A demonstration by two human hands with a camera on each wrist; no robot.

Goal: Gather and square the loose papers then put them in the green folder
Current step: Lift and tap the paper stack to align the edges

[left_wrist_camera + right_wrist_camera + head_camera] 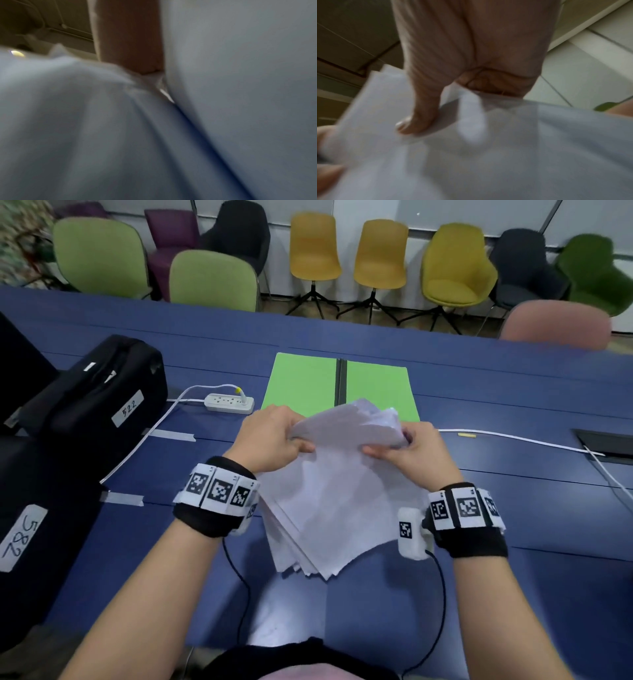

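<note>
Currently your left hand [270, 436] and right hand [416, 450] both pinch the far edge of the loose stack of white paper sheets [339, 501], fingers curled round it, so the sheets hang toward you over the blue table [513, 594], near corners fanned and unsquared. In the right wrist view your thumb [418, 115] presses on staggered sheet edges; the left wrist view shows little but blurred paper. Open flat green card folder [305, 381] lies just beyond the stack, its near edge hidden behind it. Risk, judged: grip covers only one edge, so lower sheets could slide out if either pinch loosens. Tapping while this fanned may crease corners. White power strip [229, 402] and its cord sit left of the folder, a possible snag.
</note>
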